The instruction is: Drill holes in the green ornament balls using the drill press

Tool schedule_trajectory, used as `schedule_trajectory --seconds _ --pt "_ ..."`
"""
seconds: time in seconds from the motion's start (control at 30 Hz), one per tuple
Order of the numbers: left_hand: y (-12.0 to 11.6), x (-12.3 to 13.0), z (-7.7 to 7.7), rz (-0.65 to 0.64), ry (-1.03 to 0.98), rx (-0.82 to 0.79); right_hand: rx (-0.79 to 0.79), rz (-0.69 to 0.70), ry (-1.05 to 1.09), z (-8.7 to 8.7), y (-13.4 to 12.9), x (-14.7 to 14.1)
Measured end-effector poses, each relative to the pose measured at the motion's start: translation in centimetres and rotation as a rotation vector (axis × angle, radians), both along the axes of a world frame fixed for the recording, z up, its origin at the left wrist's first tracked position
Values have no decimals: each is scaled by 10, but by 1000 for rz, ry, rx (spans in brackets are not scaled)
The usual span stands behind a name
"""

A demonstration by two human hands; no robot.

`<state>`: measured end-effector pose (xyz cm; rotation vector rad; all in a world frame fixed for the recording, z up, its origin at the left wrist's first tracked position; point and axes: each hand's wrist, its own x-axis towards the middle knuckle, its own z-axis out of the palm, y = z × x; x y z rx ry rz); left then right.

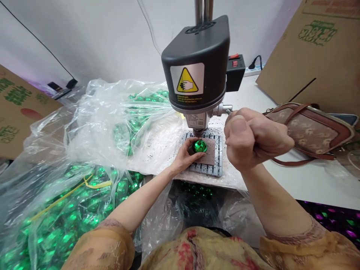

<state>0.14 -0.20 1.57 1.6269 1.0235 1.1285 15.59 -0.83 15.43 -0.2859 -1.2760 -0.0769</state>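
Reaching in low from the near left, the left hand [184, 155] curls its thumb and fingers around a green ball [200, 146] over the base plate [219, 165], below the chuck [198, 132] of the drill press [197, 56]. The right hand [255, 137], raised on the right, is folded in a fist around the silver handle [225, 108].

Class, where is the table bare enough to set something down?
Bare table shows between handbag, right forearm and front edge; a smaller patch lies between drill, box and handbag. Crowded: the left side, with plastic and green balls, and the drill base, where the left hand holds a ball.
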Motion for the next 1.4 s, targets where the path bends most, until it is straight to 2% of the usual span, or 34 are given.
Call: schedule_trajectory --seconds 0.23,0.33,0.67,0.73,0.8,0.93,1.0,1.07,1.17,1.3,1.4 --pt "1 -1 -3 -16 13 26 63 -72 -59 -15 5 4" --pt "1 -2 -4 -18 27 24 101 -32 -105 -20 8 6" --pt "3 -2 -9 -26 6 33 146 17 -124 -17 3 6" --pt "3 -2 -9 -30 -2 20 52 -16 -90 -9 1 5" --pt "3 -3 -9 -43 -8 0 -119 -55 -36 7 1 4" --pt "3 -3 -10 -60 -11 -30 -266 -13 93 41 4 0" --pt "3 -2 -10 -59 -17 -32 -302 -21 104 48 3 -2" --pt "3 -2 -10 -66 -19 -30 -308 -55 106 44 0 -3" --pt "3 -3 -10 -77 -21 -20 -284 -66 85 27 -7 -3" --pt "3 -3 -8 -55 -9 -2 -48 -29 -39 -1 -8 1" --pt "2 -3 -7 -47 8 12 7 15 -68 -14 -4 4"
